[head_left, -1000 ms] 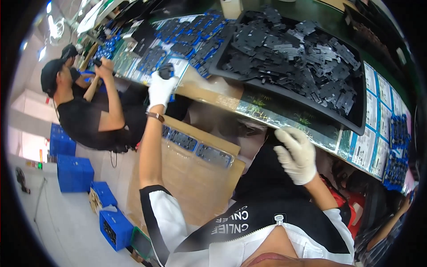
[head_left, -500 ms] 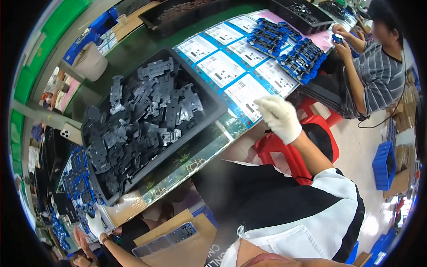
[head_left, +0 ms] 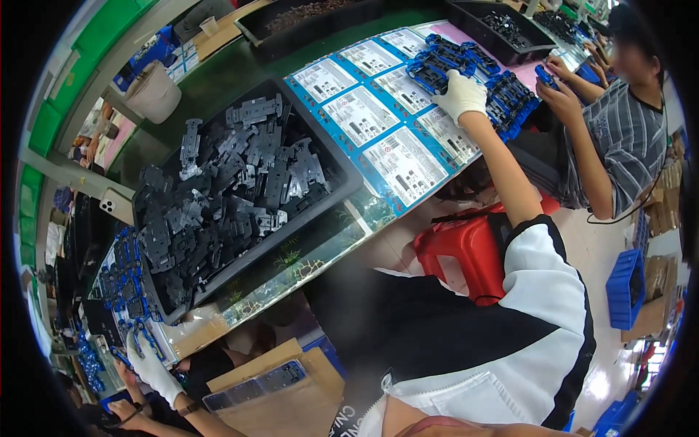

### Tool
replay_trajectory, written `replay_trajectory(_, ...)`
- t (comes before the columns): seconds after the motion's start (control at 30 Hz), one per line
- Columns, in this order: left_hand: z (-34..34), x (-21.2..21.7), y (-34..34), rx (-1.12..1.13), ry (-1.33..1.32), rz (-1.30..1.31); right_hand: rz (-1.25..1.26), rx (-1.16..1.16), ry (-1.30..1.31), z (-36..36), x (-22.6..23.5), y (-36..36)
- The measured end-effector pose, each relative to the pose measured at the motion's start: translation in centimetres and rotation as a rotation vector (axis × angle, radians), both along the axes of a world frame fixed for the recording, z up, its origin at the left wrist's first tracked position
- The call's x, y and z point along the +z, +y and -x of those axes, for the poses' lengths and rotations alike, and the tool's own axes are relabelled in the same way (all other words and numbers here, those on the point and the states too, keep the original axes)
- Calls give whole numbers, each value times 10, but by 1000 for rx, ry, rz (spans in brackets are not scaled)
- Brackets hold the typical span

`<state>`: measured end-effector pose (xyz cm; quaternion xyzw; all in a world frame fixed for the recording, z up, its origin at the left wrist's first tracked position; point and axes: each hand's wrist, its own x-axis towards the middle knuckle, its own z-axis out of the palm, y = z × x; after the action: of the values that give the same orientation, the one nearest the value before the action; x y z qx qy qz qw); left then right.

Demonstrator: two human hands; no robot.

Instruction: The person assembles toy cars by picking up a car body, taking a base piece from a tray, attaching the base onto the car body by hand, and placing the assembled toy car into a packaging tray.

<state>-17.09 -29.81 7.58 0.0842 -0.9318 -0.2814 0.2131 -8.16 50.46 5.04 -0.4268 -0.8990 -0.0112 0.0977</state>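
My right hand (head_left: 464,96), in a white glove, is at the far stack of blue toy car chassis (head_left: 429,71). Its fingers bend over the near end of one chassis, and the fingertips are partly hidden. More blue chassis (head_left: 510,102) lie in rows just right of it. My left hand (head_left: 151,370), also gloved, is low at the left with its fingers stretched out beside another group of blue chassis (head_left: 127,280). Between my arms stands a large black bin (head_left: 342,186) heaped with flat black plastic chassis plates (head_left: 247,167).
Printed blue-and-white card sheets (head_left: 404,164) cover the table beyond the bin. A co-worker (head_left: 619,138) at the right holds a blue part (head_left: 546,76). Another person's hands (head_left: 127,408) are close to my left hand. A red stool (head_left: 466,251) and blue crate (head_left: 626,288) stand below.
My right hand has moved up and away from me, from over the table's near edge onto the blue chassis. My left hand has drawn slightly down and toward me.
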Motion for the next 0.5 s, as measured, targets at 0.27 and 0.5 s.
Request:
replay_trajectory(0.27, -78, 28, 137, -187, 69, -326, 60, 113, 77, 39, -7, -1)
replay_trajectory(0.5, -126, 21, 261, -595, 48, -945, -74, 333, 301, 15, 5, -29)
